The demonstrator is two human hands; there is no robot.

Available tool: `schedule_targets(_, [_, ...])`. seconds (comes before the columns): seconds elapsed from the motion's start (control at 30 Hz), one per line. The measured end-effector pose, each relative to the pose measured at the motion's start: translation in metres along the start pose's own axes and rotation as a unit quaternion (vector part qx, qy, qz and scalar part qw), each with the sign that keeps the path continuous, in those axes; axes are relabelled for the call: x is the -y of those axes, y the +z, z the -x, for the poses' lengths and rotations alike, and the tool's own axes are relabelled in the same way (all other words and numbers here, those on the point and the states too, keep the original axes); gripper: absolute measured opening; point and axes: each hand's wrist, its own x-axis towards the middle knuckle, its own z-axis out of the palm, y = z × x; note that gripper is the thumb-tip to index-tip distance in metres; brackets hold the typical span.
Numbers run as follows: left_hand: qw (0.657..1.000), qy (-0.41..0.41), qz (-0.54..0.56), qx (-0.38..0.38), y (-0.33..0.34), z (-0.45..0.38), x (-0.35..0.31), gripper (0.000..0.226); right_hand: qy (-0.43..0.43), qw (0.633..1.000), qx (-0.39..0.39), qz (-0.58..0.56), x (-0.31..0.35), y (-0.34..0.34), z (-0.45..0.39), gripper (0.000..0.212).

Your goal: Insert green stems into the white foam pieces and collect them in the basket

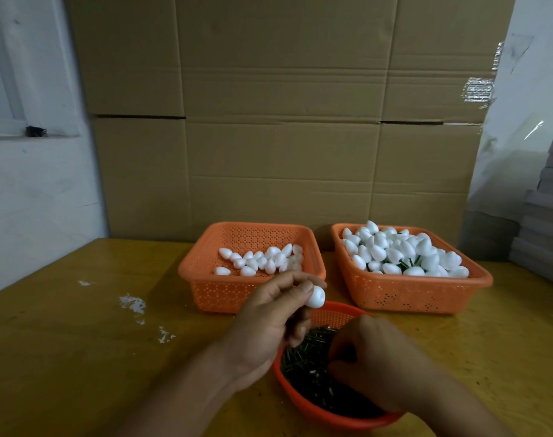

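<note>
I count three orange containers on the table (79, 357): two square baskets (224, 294) (410, 294) and one round bowl (325, 414); roughly twenty plain foam pieces (270, 265) in the left basket, one foam piece (315, 297) held, and stemmed pieces (395, 250) and green stems (303, 364) too numerous to count.

I work in what looks like a small packing or craft workshop. Large flattened cardboard cartons (281, 121) stand against the wall behind my yellow wooden counter (79, 342). Orange plastic baskets (410, 291) hold bulk foam pieces (395, 250), and grey boards (546, 222) are stacked at my right.
</note>
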Motion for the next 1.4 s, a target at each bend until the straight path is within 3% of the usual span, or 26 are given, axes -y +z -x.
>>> schedule_targets(0.17, [0.997,-0.031,0.067,0.002,-0.002,0.000,-0.005,0.032,-0.012,0.999,-0.024,-0.030,-0.002,-0.002,0.001,0.015])
schedule_targets(0.27, [0.994,-0.040,0.104,0.007,-0.003,0.001,-0.008,0.023,-0.030,0.996,-0.066,-0.043,-0.001,-0.002,0.002,0.018])
schedule_targets(0.47, [0.993,-0.040,0.114,-0.006,-0.003,0.000,-0.011,0.030,-0.103,0.977,-0.130,-0.136,0.000,-0.006,0.005,0.024])
schedule_targets(0.53, [0.993,-0.040,0.110,-0.013,-0.002,0.001,-0.011,0.029,-0.121,0.964,-0.143,-0.189,0.000,-0.008,0.007,0.019])
schedule_targets(0.7, [0.993,-0.046,0.108,-0.023,-0.001,0.001,-0.009,0.036,-0.140,0.904,-0.206,-0.348,0.009,-0.011,0.010,0.038])
schedule_targets(0.83, [0.995,-0.032,0.087,-0.035,0.001,0.000,-0.008,0.039,-0.154,0.855,-0.195,-0.456,0.013,-0.010,0.012,0.023])
schedule_targets(0.93, [0.997,-0.025,0.066,-0.038,0.002,0.000,-0.007,0.044,-0.177,0.853,-0.201,-0.449,0.015,-0.008,0.013,0.010])
schedule_targets(1.2, [0.998,-0.024,0.040,-0.046,0.002,0.000,-0.004,0.046,-0.178,0.867,-0.235,-0.402,0.017,-0.008,0.015,0.007])
schedule_targets(1.4, [0.998,-0.008,0.016,-0.055,0.005,0.000,-0.004,0.047,-0.178,0.885,-0.280,-0.326,0.020,-0.007,0.017,0.018])
